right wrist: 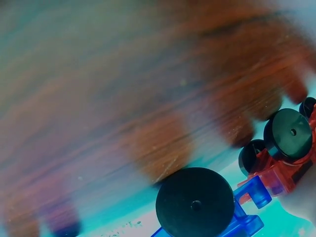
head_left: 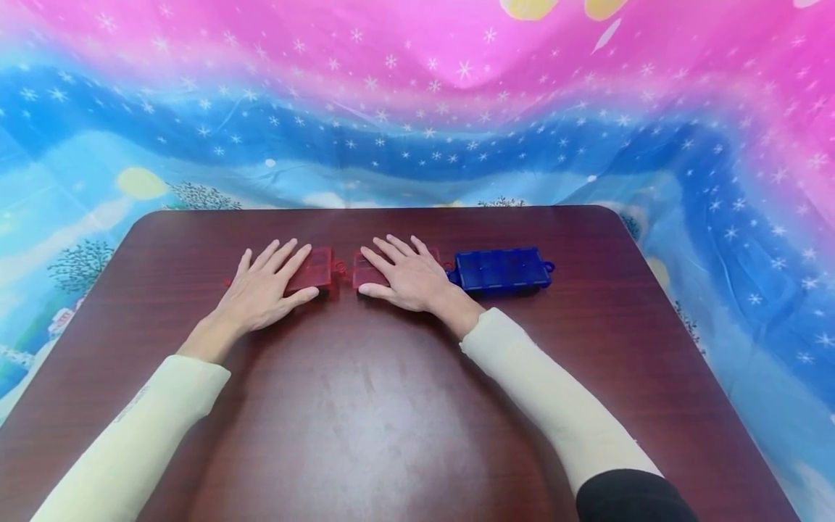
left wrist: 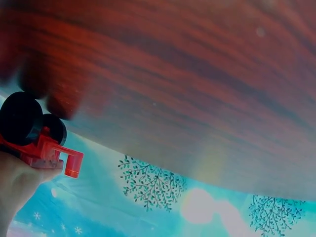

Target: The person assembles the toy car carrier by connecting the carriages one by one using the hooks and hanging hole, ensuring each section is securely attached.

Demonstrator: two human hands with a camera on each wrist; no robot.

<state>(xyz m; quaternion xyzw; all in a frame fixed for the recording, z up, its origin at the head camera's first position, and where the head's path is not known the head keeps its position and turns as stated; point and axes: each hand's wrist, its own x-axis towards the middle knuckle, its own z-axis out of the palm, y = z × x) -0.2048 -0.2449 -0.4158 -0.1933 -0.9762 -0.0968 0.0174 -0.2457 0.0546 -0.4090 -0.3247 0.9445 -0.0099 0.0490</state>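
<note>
My left hand lies palm down with straight, spread fingers over a red see-through toy wagon, its thumb along the near side. My right hand rests the same way on a second red wagon, covering most of it. To the right of that hand is a blue toy wagon with loops at its ends. In the left wrist view, black wheels and a red hook show beside the hand. A blue hook sits close to the red wagon's end in the right wrist view.
The wagons stand in a row near the far edge of a dark brown wooden table. Behind it hangs a pink and blue cloth with snowflakes and trees. A small red coupling lies between the two red wagons.
</note>
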